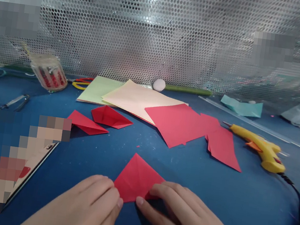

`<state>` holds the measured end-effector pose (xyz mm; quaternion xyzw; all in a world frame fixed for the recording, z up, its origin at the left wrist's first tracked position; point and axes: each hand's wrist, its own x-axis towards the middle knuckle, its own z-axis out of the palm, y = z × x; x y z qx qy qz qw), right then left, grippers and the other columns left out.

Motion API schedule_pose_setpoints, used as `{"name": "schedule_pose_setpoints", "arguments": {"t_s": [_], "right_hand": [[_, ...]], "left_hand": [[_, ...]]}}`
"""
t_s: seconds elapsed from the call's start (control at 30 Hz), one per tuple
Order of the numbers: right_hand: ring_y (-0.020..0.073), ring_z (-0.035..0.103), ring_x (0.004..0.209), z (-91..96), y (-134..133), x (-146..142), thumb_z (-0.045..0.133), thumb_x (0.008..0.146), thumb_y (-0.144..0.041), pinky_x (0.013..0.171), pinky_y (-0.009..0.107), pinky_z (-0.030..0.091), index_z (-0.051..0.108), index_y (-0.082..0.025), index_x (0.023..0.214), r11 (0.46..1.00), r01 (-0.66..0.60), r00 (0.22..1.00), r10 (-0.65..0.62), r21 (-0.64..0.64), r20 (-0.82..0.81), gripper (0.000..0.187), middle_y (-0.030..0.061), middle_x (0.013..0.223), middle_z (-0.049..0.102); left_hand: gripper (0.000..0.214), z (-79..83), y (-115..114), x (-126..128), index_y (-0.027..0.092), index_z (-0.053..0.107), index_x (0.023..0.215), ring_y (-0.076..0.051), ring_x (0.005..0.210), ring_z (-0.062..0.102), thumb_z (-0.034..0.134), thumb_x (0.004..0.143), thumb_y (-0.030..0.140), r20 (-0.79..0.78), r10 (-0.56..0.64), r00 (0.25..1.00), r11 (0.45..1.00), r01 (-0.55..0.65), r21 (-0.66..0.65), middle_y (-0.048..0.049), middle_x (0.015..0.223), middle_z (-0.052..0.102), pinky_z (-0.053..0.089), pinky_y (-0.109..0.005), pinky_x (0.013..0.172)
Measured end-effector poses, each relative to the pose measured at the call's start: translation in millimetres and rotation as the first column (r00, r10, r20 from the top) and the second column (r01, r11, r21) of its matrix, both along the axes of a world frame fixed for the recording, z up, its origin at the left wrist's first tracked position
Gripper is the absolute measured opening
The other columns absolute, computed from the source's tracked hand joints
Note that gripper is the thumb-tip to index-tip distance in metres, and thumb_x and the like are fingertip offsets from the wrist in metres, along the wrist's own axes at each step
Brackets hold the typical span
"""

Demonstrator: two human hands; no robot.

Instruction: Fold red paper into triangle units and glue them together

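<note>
A red square of paper (137,177) with crease lines lies on the blue table before me, one corner pointing away. My left hand (97,197) has its fingers curled closed at the paper's left corner, the thumb along the near side. From the right, my right hand (178,208) grips the paper's right part, index fingertip on top and thumb at the near edge. The fingers hide both side corners. Beyond them are two folded red paper pieces (112,116) (86,123).
Red sheets (178,125) overlap cream paper (138,98) and green paper (93,88). A yellow glue gun (259,143) with a black cord lies at right, near clear glue sticks (251,120). At left are a glass jar (50,73), scissors (80,84) and a partly blurred tablet (34,165).
</note>
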<state>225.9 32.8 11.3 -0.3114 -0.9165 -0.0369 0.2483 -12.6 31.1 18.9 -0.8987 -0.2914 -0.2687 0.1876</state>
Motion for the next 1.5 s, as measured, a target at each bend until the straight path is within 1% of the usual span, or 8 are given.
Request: {"name": "schedule_pose_setpoints", "arguments": {"t_s": [0.23, 0.37, 0.53, 0.7, 0.9, 1.1, 1.23, 1.5], "right_hand": [[0.0197, 0.072, 0.087, 5.6, 1.7, 3.5, 0.03, 0.106, -0.012, 0.072, 0.029, 0.061, 0.073, -0.021, 0.09, 0.998, 0.045, 0.997, -0.048, -0.035, -0.067, 0.046, 0.0079, 0.098, 0.075], [0.0241, 0.071, 0.106, 0.9, 8.7, 2.1, 0.042, 0.101, -0.014, 0.086, 0.036, 0.064, 0.064, -0.018, 0.12, 0.988, 0.145, 0.985, -0.148, -0.046, -0.086, 0.03, 0.0132, 0.12, 0.072], [0.0149, 0.069, 0.115, -2.4, 16.9, 5.1, 0.054, 0.099, -0.019, 0.096, 0.029, 0.059, 0.048, -0.032, 0.138, 0.938, 0.126, 0.973, -0.18, -0.323, -0.145, 0.042, 0.0014, 0.127, 0.071], [0.0139, 0.073, 0.098, -1.2, 19.3, 7.4, 0.056, 0.094, -0.023, 0.091, 0.028, 0.06, 0.049, -0.035, 0.142, 0.825, 0.102, 0.935, -0.27, -0.556, -0.229, 0.05, 0.0004, 0.119, 0.073], [0.0119, 0.071, 0.09, -0.6, 20.6, 5.2, 0.064, 0.084, -0.021, 0.088, 0.026, 0.059, 0.034, -0.037, 0.153, 0.744, 0.038, 0.879, -0.342, -0.667, -0.332, 0.077, -0.0031, 0.101, 0.071], [0.0058, 0.067, 0.081, 2.4, 18.2, 4.8, 0.062, 0.085, -0.009, 0.08, 0.015, 0.057, 0.051, -0.045, 0.138, 0.8, -0.105, 0.868, -0.216, -0.591, -0.446, 0.065, -0.0082, 0.093, 0.066], [0.0074, 0.068, 0.079, 9.3, 17.6, 5.5, 0.066, 0.088, -0.011, 0.072, 0.013, 0.057, 0.065, -0.037, 0.123, 0.82, -0.129, 0.894, -0.146, -0.557, -0.423, 0.043, -0.005, 0.096, 0.071], [0.0074, 0.071, 0.075, 16.7, 20.6, 3.7, 0.058, 0.083, 0.003, 0.069, 0.01, 0.056, 0.074, -0.023, 0.095, 0.939, -0.188, 0.884, 0.033, -0.29, -0.466, 0.033, 0.0012, 0.086, 0.068]], "left_hand": [[0.056, 8.3, -1.3, -0.7, 0.02, 0.07, 0.078, -0.016, 0.063, 0.058, 0.025, 0.107, 0.004, -0.001, -0.018, 1.0, 0.997, 0.017, -0.075, 0.0009, 0.069, 0.067, 0.048, -0.027, 0.067], [0.041, -11.4, -5.9, -7.4, 0.023, 0.064, 0.082, -0.019, 0.077, 0.063, 0.033, 0.096, -0.001, 0.09, 0.01, 0.996, 0.995, -0.001, -0.102, -0.0014, 0.078, 0.068, 0.05, -0.027, 0.078], [0.032, -16.0, -2.9, -9.2, 0.021, 0.058, 0.098, -0.025, 0.11, 0.065, 0.038, 0.082, 0.004, 0.032, 0.071, 0.997, 0.964, -0.061, -0.258, -0.0091, 0.111, 0.069, 0.052, -0.034, 0.098], [0.04, -6.9, -1.2, -10.8, 0.029, 0.048, 0.124, -0.021, 0.113, 0.068, 0.049, 0.086, 0.018, 0.208, 0.203, 0.957, 0.841, -0.062, -0.538, -0.0063, 0.134, 0.061, 0.058, -0.03, 0.092], [0.074, -6.9, 0.8, -10.8, 0.041, 0.023, 0.15, -0.016, 0.095, 0.072, 0.059, 0.088, 0.025, 0.24, 0.382, 0.892, 0.642, -0.07, -0.763, 0.003, 0.108, 0.067, 0.06, -0.029, 0.086], [0.068, -6.2, 3.1, -6.5, 0.046, 0.033, 0.148, -0.01, 0.096, 0.071, 0.055, 0.091, 0.018, 0.393, 0.288, 0.873, 0.633, 0.135, -0.763, 0.0072, 0.12, 0.069, 0.055, -0.017, 0.086], [0.029, 6.7, 5.5, -2.5, 0.039, 0.066, 0.11, -0.009, 0.086, 0.072, 0.057, 0.092, 0.018, 0.332, 0.245, 0.911, 0.556, 0.149, -0.818, 0.0126, 0.096, 0.074, 0.054, -0.013, 0.077], [0.028, 8.2, 8.6, -3.3, 0.028, 0.056, 0.086, -0.005, 0.076, 0.065, 0.048, 0.083, 0.002, 0.518, 0.125, 0.846, 0.704, 0.293, -0.647, 0.011, 0.086, 0.066, 0.049, -0.011, 0.069]]}}
